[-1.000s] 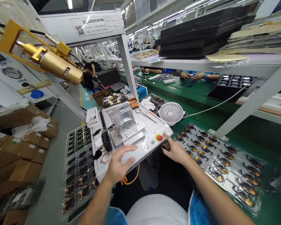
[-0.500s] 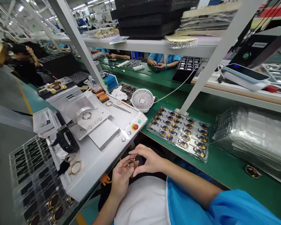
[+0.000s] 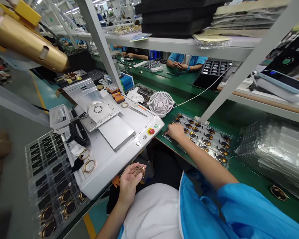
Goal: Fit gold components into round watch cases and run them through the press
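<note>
Low in front of my body, my left hand (image 3: 128,183) holds a gold-coloured ring frame (image 3: 140,171), like a round watch case, between thumb and fingers. My right hand (image 3: 176,131) reaches over the left part of a clear plastic tray (image 3: 215,140). Its fingers are bent downward, and whatever they grip is hidden beneath the hand. In that tray lie rows of round dark parts (image 3: 209,136) with orange patches and short black tails. Two similar gold rings (image 3: 89,166) rest on the white machine top to the left.
A white machine (image 3: 109,169) with a red button (image 3: 151,131) stands at left. A white fan (image 3: 160,104) sits behind it. Stacked clear trays (image 3: 276,149) are at right, near a single ring part (image 3: 278,192). A gold cylinder (image 3: 35,46) hangs upper left; a shelf post (image 3: 221,83) slants down.
My right hand has left the ring and moved up and right to the tray of round parts. My left hand still holds the ring. The view has shifted somewhat.
</note>
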Motion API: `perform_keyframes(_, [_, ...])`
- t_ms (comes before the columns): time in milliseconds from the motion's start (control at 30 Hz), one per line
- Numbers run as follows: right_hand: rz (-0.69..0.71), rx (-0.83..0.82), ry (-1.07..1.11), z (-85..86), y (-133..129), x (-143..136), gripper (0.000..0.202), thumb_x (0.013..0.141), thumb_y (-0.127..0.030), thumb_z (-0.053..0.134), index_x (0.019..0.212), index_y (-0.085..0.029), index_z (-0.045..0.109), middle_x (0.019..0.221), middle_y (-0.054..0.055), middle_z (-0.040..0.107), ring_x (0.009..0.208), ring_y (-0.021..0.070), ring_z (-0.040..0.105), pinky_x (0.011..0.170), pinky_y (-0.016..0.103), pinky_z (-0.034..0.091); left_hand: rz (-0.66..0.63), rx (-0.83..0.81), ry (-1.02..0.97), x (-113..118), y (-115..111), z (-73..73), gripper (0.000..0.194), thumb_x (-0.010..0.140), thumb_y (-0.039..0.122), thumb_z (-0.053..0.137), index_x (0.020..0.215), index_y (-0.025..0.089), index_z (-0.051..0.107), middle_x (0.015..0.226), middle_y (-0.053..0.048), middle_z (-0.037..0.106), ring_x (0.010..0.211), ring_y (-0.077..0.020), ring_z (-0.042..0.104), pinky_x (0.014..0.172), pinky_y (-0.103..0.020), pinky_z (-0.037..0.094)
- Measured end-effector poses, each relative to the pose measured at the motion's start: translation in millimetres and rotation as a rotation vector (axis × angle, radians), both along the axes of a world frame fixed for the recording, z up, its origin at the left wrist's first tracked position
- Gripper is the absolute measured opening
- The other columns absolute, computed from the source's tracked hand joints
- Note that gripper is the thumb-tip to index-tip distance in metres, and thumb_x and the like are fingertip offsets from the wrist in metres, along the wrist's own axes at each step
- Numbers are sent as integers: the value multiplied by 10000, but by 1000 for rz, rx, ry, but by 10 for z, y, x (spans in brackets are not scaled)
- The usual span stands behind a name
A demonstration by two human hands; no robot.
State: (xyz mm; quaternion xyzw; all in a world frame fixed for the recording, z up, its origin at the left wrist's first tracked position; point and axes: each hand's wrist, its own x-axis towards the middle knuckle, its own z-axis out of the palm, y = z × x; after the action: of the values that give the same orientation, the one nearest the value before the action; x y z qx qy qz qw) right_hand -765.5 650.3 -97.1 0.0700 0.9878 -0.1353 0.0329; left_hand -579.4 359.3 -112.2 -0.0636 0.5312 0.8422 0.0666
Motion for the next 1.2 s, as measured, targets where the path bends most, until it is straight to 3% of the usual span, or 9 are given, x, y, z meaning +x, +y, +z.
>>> perform_keyframes(133, [-31,-77,35,69,90,74,322,920,-99,550,1167,0,732,1135,313,732,1151,392,695,1003,476,509,-2,-5,-24,36,-41,15,448,722,323,926,1100,172,739,1073,-123,795,1065,-287,767,1002,-441,582])
perform_keyframes(267, [70,-289,41,144,51,411,388,998,-165,503,1339,-122,684,1183,159,754,996,247,757,917,362,600,-67,14,-43,22,-14,85,444,742,305,910,1130,180,736,1114,-120,782,1047,-274,769,975,-416,589])
perform_keyframes(433, [395,-1074,115,256,-369,1025,280,961,-309,657,1199,-227,779,1066,77,715,660,152,725,650,318,656,-329,80,43,-93,96,274,621,731,282,918,1304,226,685,1241,-140,742,1018,-252,764,840,-324,594])
perform_keyframes(500, [478,-1245,144,334,-533,1179,209,947,-329,701,1105,-248,812,1027,66,705,637,140,710,603,302,642,-416,119,78,-124,110,334,732,716,276,930,1385,234,636,1134,-133,771,1022,-269,765,814,-320,592])
perform_keyframes(600, [485,-1234,172,448,-684,1272,235,943,-305,716,1156,-243,796,963,56,686,627,132,690,566,276,615,-455,108,123,-111,86,402,781,703,249,937,1418,248,623,1189,-145,756,1042,-295,769,836,-344,598])
perform_keyframes(700, [467,-1206,156,527,-746,1278,317,939,-314,714,1238,-220,760,952,57,663,625,137,685,567,284,612,-410,36,169,-46,44,466,761,680,268,950,1386,270,665,1536,-182,545,1037,-319,772,829,-378,618])
perform_keyframes(800, [470,-1229,129,569,-799,1279,280,941,-340,710,1181,-217,785,980,70,682,622,139,695,568,284,611,-355,-3,195,25,16,508,735,686,325,946,1370,280,681,1637,-176,424,1034,-340,772,833,-419,632])
perform_keyframes(1000, [472,-1163,318,561,-932,1312,150,945,-311,696,1002,-246,818,977,69,749,642,153,698,565,297,605,-306,17,143,84,-21,474,898,664,402,954,1470,268,581,1602,-209,474,1017,-329,773,842,-412,630])
perform_keyframes(1200, [760,-970,340,608,-925,1287,146,980,-219,618,868,-207,711,954,74,699,798,163,683,669,277,561,-286,91,43,39,-111,445,891,621,474,964,1403,200,637,1330,-196,694,972,-323,783,812,-369,608])
